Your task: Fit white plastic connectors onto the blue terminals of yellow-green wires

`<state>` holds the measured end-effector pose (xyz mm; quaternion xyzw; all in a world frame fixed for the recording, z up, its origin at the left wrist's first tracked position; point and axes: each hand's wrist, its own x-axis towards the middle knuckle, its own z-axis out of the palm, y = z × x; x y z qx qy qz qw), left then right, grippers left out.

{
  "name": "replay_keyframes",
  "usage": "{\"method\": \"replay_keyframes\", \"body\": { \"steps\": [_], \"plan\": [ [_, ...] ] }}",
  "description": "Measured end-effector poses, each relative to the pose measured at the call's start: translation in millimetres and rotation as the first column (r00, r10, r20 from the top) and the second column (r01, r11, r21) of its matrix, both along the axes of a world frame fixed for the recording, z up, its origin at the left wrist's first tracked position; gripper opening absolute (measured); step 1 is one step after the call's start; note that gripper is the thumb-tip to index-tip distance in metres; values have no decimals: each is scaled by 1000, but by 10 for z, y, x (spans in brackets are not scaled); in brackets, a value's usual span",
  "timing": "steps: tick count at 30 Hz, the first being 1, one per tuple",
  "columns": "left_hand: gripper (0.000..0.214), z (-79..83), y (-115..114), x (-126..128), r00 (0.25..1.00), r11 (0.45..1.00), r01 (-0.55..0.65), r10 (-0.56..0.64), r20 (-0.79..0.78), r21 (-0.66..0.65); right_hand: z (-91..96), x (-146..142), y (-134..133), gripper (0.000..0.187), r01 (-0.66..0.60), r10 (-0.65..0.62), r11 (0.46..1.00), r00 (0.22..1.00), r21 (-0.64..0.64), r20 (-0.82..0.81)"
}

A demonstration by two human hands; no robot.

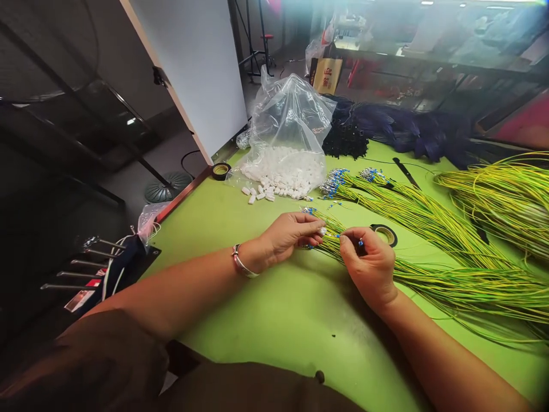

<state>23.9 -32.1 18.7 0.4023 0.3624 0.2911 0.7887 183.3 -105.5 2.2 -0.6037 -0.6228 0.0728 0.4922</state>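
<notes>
Between thumb and fingertips, my left hand pinches a small white plastic connector housing. Close to its right, my right hand is closed on a thin wire with a blue terminal at its end, pointing toward the housing. Whether the terminal is inside the housing cannot be made out. Beneath both hands runs a bundle of yellow-green wires with blue-sleeved metal ends. Beyond them, loose white housings spill from a clear plastic bag.
A second wire bundle and a large wire coil lie to the right on the green table. Rolls of black tape sit at the left edge and behind my right hand. Black parts and dark wires fill the back.
</notes>
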Motion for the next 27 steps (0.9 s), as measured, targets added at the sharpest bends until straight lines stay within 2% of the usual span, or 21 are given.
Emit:
{"method": "replay_keyframes", "body": {
  "steps": [2, 4, 12, 16, 23, 27],
  "plan": [
    [21, -45, 9, -2, 999, 998, -18, 20, 33, -64, -16, -1, 3, 7, -16, 15, 1000, 998, 13, 64],
    [24, -71, 26, -9, 999, 997, -12, 15, 46, -73, -36, 7, 13, 6, -28, 25, 999, 994, 21, 104],
    [27, -108, 18, -8, 999, 999, 34, -34, 33, 5, -82, 40, 29, 6, -37, 25, 998, 970, 44, 241],
    [28, -114, -22, 16, 1000, 998, -8, 9, -16, 56, -103, 35, 43, 5, -89, 71, 995, 957, 54, 281],
    [32, -85, -51, 48, 997, 997, -56, 58, -47, 48, -114, 35, 39, 10, -164, 131, 983, 941, 82, 311],
    [33, -72, -52, 57, 997, 998, -45, 47, -67, 33, -139, 39, 35, 10, -159, 117, 982, 933, 98, 342]
  ]
}}
